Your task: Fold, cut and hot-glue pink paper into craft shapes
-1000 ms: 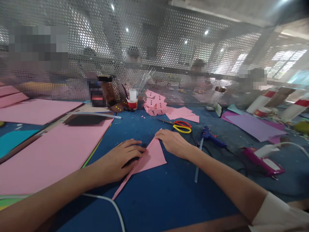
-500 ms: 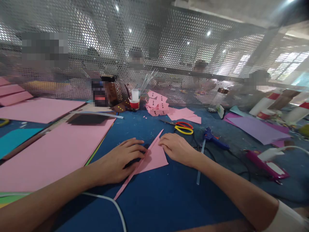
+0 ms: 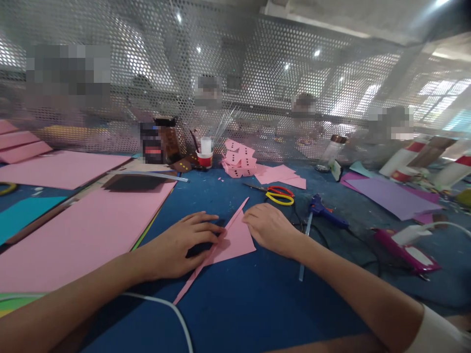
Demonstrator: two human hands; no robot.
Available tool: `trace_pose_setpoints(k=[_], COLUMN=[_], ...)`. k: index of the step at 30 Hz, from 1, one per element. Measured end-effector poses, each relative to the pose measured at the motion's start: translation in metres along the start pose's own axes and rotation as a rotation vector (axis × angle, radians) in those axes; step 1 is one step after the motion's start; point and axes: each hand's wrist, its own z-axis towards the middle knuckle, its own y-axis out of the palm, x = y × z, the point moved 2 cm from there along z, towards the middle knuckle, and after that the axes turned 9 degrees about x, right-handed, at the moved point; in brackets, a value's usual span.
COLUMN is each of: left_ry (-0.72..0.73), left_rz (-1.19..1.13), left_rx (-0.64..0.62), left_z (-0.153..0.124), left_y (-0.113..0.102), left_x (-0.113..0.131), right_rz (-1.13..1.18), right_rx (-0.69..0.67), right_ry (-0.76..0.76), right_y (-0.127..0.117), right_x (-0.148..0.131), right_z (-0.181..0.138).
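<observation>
A pink sheet of paper (image 3: 237,240) lies at a slant on the blue table, its left edge rolled or folded into a narrow strip (image 3: 192,283). Fingers apart, my left hand (image 3: 186,245) rests along that strip, thumb and fingertips touching it. On the other side my right hand (image 3: 270,226) is closed, its bent fingers pressed together at the sheet's upper right edge. Its fingertips are partly hidden. Beyond my right hand lie scissors (image 3: 280,195) with red and yellow handles.
Pink sheets (image 3: 91,230) cover the left side. A blue glue gun (image 3: 327,212), a clear glue stick (image 3: 305,252) and a magenta power strip (image 3: 405,252) lie right. Dotted pink paper pieces (image 3: 239,159) stand at the back. A white cable (image 3: 172,309) curves in front.
Almost nothing differs. My right hand has shifted very slightly at the paper's edge; my left hand and the sheet stay in place.
</observation>
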Motion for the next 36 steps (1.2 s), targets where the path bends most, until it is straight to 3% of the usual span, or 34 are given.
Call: trace_pose_setpoints(k=[7,14,18,23,36], left_ry=[-0.009,-0.031,-0.027,-0.032,-0.137], left_rz=[-0.023,-0.021,-0.014,-0.013,0.038], left_rx=[0.017,-0.045,-0.058,-0.05,-0.064], left_z=[0.002,0.0,0.0,0.0,-0.001], left_y=[-0.006,-0.006,-0.006,-0.007,-0.006], left_x=[0.009,0.01,0.01,0.012,0.004], right_rz=[0.018,0.02,0.041,0.064,0.176], right_rx=[-0.002,0.029,0.084,0.022,-0.001], right_ry=[0.013,0.046,0.031,0.006,0.097], right_y=[0.0,0.0,0.01,0.023,0.007], right_x=[0.002,0.005,0.013,0.023,0.028], right_z=[0.001,0.001,0.005,0.011,0.015])
